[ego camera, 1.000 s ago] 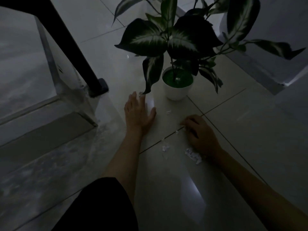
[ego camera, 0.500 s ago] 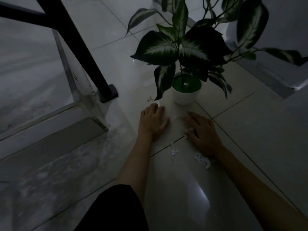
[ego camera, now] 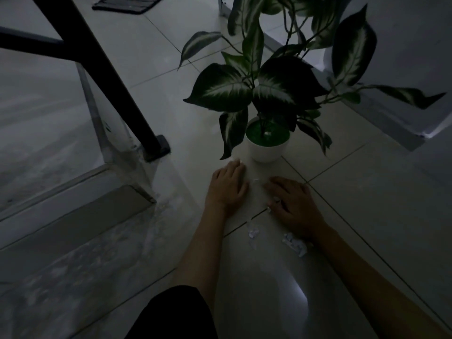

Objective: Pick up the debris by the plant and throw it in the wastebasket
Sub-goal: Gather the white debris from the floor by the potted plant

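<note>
Debris: small white scraps on the floor (ego camera: 367,216), centre frame, just in front of the pot (ego camera: 266,150). One bit (ego camera: 253,233) sits below the grout line between the two forearms, a bigger clump (ego camera: 294,243) touches the right wrist, and a speck (ego camera: 256,179) lies between the hands.

Left hand (ego camera: 227,189): flat, palm down, fingers together, holding nothing. Right hand (ego camera: 292,204): flat, fingers loosely spread, a scrap apparently under them; can't tell if it's pinched.

Risks:
- Dim light and pale scraps on pale tile mean bits are easily missed.
- Flat palms may push scraps around or into the grout rather than lift them.
- The clump by the wrist could get dragged by the forearm.
- Reaching forward may knock the pot or the low leaf (ego camera: 232,133) hanging above the left hand.

Around: step and black post (ego camera: 117,94) upper left, mat (ego camera: 127,3) top, white furniture (ego camera: 403,69) upper right. No wastebasket in view, so expect a carry with loose bits dropping.
</note>
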